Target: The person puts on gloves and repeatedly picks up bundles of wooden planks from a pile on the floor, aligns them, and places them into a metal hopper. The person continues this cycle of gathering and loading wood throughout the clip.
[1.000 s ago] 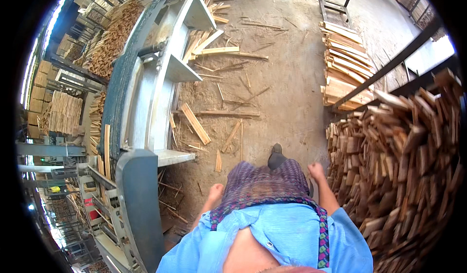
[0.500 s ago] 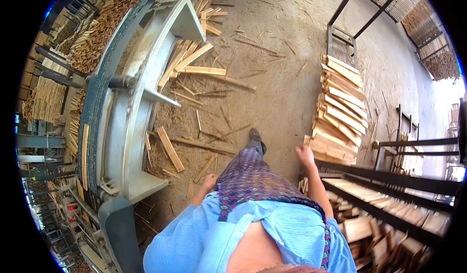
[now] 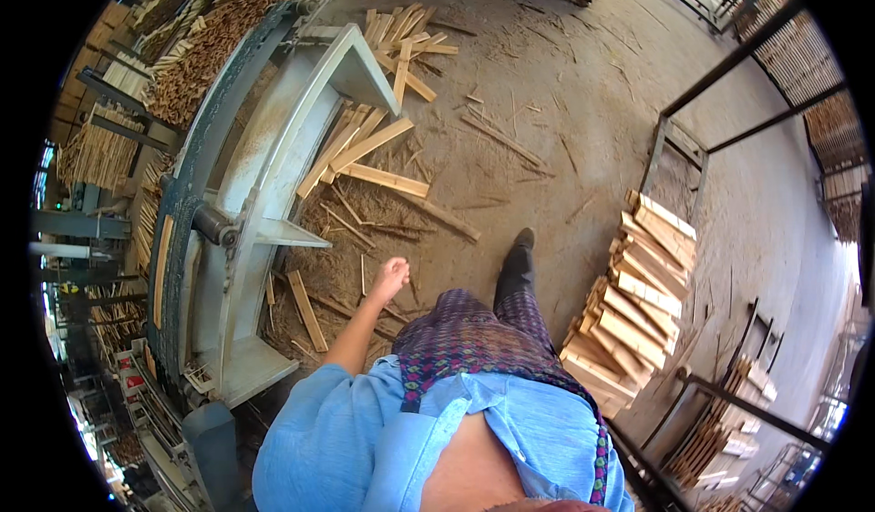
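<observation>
My left hand [image 3: 392, 279] is raised in front of my left hip, its fingers curled loosely with nothing seen in them. It touches nothing; below it lie thin wood offcuts on the floor. My right hand is out of sight, hidden by my body or outside the picture. To my right stands a stack of pale wooden boards [image 3: 629, 302], laid in uneven layers. On my left is a long machine with a grey metal trough [image 3: 246, 229], and beside it lie loose boards [image 3: 374, 143] in a heap.
Scattered strips, splinters and sawdust cover the concrete floor [image 3: 538, 65]. A dark metal rack frame [image 3: 674, 147] stands beyond the board stack, with another rail [image 3: 756, 407] at lower right. Large wood piles [image 3: 219, 47] rise behind the machine.
My left hand has swung forward and up from my hip. My right hand, earlier beside the board stack, has gone from view. One booted foot has stepped ahead and my view has turned.
</observation>
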`<state>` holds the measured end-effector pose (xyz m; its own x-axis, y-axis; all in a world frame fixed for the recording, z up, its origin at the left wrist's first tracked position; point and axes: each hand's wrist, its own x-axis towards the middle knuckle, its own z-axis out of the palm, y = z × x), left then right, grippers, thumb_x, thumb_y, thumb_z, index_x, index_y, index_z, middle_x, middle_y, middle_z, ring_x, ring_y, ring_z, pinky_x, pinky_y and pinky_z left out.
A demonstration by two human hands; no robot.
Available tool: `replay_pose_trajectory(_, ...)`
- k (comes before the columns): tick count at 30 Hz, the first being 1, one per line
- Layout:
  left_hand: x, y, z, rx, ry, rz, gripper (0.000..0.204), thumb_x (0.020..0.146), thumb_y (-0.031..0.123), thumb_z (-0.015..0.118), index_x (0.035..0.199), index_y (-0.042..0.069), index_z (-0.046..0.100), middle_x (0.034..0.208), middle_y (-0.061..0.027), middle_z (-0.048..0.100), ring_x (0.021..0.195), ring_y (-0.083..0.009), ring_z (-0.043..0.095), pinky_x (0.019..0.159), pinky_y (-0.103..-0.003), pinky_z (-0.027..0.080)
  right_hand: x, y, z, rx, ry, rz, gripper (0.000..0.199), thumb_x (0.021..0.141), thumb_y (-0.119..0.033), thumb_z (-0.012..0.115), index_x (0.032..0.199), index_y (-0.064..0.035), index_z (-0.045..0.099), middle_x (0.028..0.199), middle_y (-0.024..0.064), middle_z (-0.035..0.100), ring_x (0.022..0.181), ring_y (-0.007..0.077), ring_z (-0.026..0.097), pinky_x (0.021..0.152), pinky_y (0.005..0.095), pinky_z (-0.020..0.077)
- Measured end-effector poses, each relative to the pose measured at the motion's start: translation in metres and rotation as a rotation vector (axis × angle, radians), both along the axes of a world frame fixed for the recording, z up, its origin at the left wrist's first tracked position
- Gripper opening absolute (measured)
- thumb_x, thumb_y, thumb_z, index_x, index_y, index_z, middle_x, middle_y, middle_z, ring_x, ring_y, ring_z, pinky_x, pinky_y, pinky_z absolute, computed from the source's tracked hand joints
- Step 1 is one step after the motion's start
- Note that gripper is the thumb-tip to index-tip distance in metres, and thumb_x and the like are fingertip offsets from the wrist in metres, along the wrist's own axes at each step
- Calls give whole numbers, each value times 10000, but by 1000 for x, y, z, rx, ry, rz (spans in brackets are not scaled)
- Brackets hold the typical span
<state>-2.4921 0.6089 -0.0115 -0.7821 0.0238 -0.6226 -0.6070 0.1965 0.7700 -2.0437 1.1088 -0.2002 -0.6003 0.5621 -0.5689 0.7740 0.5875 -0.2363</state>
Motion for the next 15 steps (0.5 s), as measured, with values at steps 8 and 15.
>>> replay_pose_trajectory(8, 37, 36, 8, -320, -285, -52, 274, 907, 258, 644, 825, -1, 677, 729, -117, 644, 610, -244, 622, 584, -425, 515, -460, 140, 186, -244, 97, 142, 328, 883, -281, 612, 966, 17, 721, 713, 174, 715, 683, 298, 711, 692, 413, 557)
replay_pose_trajectory(15, -46, 141, -41, -228, -209, 4, 292, 917, 273, 631, 883, -8, 704, 797, -131, 684, 694, -252, 648, 663, -430, 521, -755, 255, 253, -281, 385, 50, 424, 937, -259, 657, 1259, 18, 648, 933, 90, 724, 730, 150, 682, 616, 302, 531)
